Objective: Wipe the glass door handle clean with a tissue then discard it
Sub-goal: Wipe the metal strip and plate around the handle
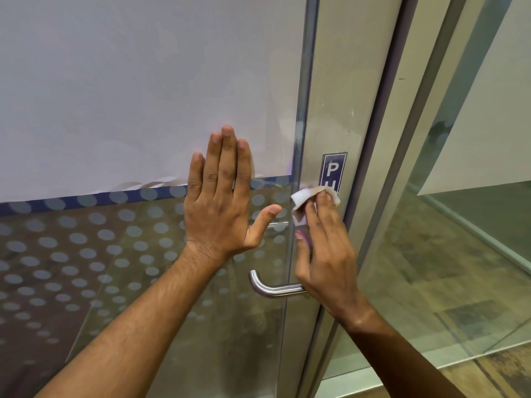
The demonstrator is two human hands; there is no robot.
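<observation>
1. Glass door (143, 282): fills the left of the view. Its upper part is covered by a white sheet (129, 81); below that sheet runs a blue strip, then a pattern of grey dots.
2. Left hand (221, 202): laid flat against the glass door, fingers straight and together, thumb spread toward the right. It holds nothing.
3. Right hand (324, 254): raised at the door edge, fingers curled round the tissue and pressing it at the edge, just below the blue sign.
4. Door handle (270, 287): a curved metal bar low on the door edge; its right end is hidden behind the right hand.
5. Blue sign (333, 172): mounted upright beside the door edge, white letter "P" visible.
6. Tissue (304, 198): white, crumpled, above the door handle.
</observation>
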